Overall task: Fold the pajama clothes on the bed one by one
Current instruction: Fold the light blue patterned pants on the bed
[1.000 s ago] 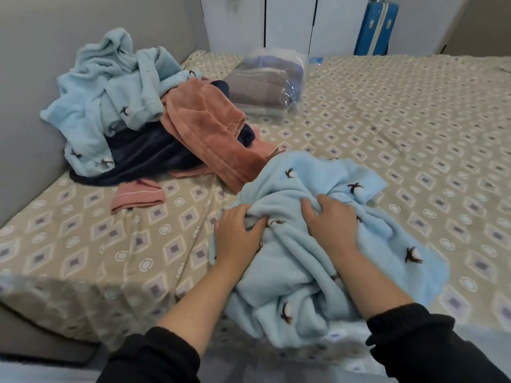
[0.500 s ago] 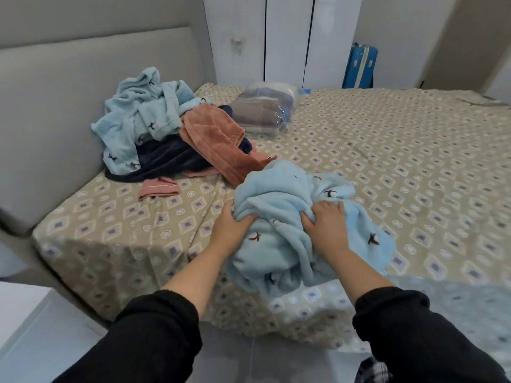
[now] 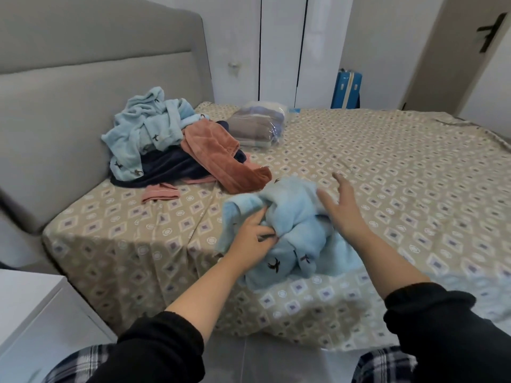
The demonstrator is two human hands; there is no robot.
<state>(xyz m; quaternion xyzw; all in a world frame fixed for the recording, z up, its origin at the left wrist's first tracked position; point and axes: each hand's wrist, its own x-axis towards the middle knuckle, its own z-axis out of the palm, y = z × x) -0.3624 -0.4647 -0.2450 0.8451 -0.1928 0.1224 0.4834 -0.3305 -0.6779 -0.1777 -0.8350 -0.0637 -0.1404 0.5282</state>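
In the head view, you are standing at the near edge of the bed [image 3: 401,167] with a light blue pajama piece [image 3: 293,230] lying bunched right at that edge, part of it drooping over the side. Your left hand [image 3: 253,237] is pinching into a fold on the piece's left side, thumb up and fingertips curled into the fleece. Your right hand [image 3: 341,207] is hovering over the piece's far right part, fingers straight and spread, gripping nothing; motion blur is hiding whether the palm is touching the cloth.

The piece is sitting directly under and between both hands, so neither is having to reach. It is showing no clear long axis while crumpled, and you cannot tell top from trousers. The next move probably depends on finding a hem or waistband: the free edge is looking closer to your left fingers, with open sheet lying to your right for spreading it out.

Well apart, against the headboard [image 3: 83,92], the unfolded pile [image 3: 171,150] of light blue, rust and navy garments is waiting, with a plastic-wrapped bundle [image 3: 257,128] just beyond it.
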